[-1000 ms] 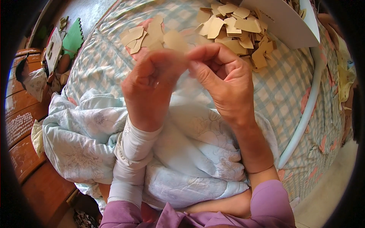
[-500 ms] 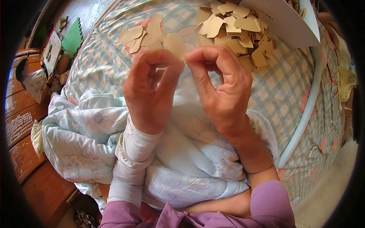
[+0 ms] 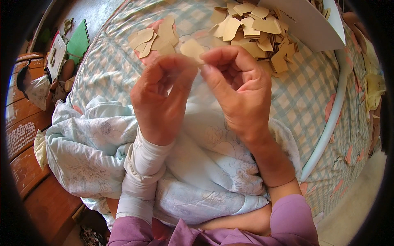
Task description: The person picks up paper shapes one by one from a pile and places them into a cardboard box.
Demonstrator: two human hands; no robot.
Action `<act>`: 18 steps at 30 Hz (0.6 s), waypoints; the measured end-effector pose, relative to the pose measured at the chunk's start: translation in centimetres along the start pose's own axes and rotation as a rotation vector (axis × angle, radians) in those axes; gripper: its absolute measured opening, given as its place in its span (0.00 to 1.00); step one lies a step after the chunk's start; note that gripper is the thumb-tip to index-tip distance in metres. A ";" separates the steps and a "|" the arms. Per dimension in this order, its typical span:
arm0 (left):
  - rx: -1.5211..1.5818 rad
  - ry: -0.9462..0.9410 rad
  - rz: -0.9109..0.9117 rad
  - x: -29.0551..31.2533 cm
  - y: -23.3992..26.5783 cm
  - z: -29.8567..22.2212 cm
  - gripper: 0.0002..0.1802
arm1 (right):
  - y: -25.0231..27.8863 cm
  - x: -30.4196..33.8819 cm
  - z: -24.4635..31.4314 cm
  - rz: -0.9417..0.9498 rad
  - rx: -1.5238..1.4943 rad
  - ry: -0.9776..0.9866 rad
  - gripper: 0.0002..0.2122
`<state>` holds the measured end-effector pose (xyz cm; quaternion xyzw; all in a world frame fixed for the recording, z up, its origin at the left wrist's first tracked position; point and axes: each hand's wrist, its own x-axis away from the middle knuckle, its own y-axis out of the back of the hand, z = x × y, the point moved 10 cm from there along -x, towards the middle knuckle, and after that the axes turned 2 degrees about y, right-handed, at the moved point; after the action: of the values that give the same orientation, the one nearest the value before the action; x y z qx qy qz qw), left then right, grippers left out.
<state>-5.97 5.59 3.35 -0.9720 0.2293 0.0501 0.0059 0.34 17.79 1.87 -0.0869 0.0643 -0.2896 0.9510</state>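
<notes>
A small tan card piece with a curved edge sticks up between my two hands, above the bed. My left hand, slightly blurred, pinches it at its lower edge with thumb and index finger. Right beside it, the thumb and index finger of my right hand close on the same edge, fingertips nearly touching the left ones. Just beyond my left hand lie several loose tan card pieces on a pinkish patch. A larger heap of similar pieces is spread past my right hand.
A white box stands at the far right, with more pieces inside. A checked sheet covers the bed, and a pale floral quilt lies over my lap. A light-blue tube curves along the right. At left, a person is near wooden boards.
My right hand has turned a little and its thumb lies straighter along the card piece's edge. The card piece shows more clearly now. The left hand has shifted slightly.
</notes>
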 end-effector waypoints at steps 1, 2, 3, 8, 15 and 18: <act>-0.031 -0.003 -0.019 0.1 0.3 0.1 0.07 | 0.0 0.0 0.6 -0.004 0.091 0.063 0.04; -0.061 -0.007 -0.038 0.2 0.5 0.1 0.06 | 0.0 0.1 0.6 -0.002 0.089 0.062 0.04; -0.061 -0.008 -0.039 0.2 0.5 0.1 0.06 | -0.1 0.3 1.2 0.022 0.180 0.122 0.04; 0.082 0.016 -0.045 0.2 0.0 0.6 0.06 | -0.4 0.4 1.8 0.075 0.294 0.225 0.04; 0.022 0.033 0.021 0.2 0.2 0.6 0.08 | -0.3 0.3 1.1 0.024 0.201 0.144 0.03; 0.019 0.051 0.030 0.2 0.1 0.9 0.07 | 0.0 0.1 0.2 0.028 0.030 0.013 0.03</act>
<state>-5.95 5.44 2.48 -0.9694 0.2442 0.0233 0.0087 0.44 17.71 2.02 -0.0700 0.0675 -0.2776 0.9558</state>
